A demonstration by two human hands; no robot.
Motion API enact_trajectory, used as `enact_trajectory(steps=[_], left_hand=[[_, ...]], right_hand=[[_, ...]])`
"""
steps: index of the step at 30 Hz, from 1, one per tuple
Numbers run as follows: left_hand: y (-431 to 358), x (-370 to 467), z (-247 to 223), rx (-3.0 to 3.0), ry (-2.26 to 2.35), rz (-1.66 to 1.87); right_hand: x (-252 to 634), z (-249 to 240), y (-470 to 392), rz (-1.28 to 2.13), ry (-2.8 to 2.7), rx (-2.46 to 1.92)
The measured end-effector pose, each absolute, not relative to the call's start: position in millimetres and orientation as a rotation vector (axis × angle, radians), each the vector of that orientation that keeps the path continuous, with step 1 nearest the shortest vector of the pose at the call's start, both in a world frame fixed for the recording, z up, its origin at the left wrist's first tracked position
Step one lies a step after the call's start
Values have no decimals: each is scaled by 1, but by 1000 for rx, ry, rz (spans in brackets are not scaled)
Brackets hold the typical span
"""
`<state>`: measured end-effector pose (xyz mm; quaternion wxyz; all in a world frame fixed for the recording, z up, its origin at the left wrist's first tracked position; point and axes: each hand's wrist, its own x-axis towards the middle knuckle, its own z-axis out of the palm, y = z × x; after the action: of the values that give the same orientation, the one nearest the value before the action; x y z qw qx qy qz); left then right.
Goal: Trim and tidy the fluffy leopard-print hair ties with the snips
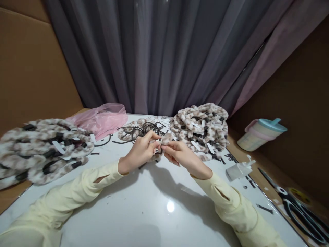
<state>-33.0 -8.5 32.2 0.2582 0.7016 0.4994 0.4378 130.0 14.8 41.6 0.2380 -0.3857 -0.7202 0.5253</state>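
A fluffy mottled piece [167, 138] sits at the fingertips, held up over the middle of the table [123, 212], toward its far side. The right hand [183, 157] pinches it between thumb and fingers. The left hand [141, 151] has its fingertips closed together just beside it — whether on plush or on something dark there, I cannot tell. The piece looks light and soft, likely to squash rather than break; the pile may hide its edge, so a fingertip pinch close to the end seems the surest hold.

Just behind lie tangled black cords [147, 128], thin and springy-looking. Plush loops with white tags are heaped on the right [200, 130] and on the left [43, 147], beside a pink bag [102, 118]. Farther right are a small bottle [238, 171], scissors [295, 206] and a lidded cup [259, 135] — tilted in this view.
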Motion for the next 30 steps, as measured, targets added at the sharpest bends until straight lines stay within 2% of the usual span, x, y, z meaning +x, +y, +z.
enact_trajectory(steps=[7,14,19,25,30], left_hand=[[-8,-34,14,2469,1343,1333],[-14,-35,20,2955,1272,1188],[-16,-38,31,3010,1105,911],[-14,-38,30,3022,1135,800],[-8,-39,20,3149,1246,741]], right_hand=[[132,50,11,1630,-1902,-983],[141,57,12,1955,-1761,-848],[143,57,17,1971,-1664,-934],[140,52,20,1939,-1534,-1090],[137,48,21,1983,-1631,-1056]])
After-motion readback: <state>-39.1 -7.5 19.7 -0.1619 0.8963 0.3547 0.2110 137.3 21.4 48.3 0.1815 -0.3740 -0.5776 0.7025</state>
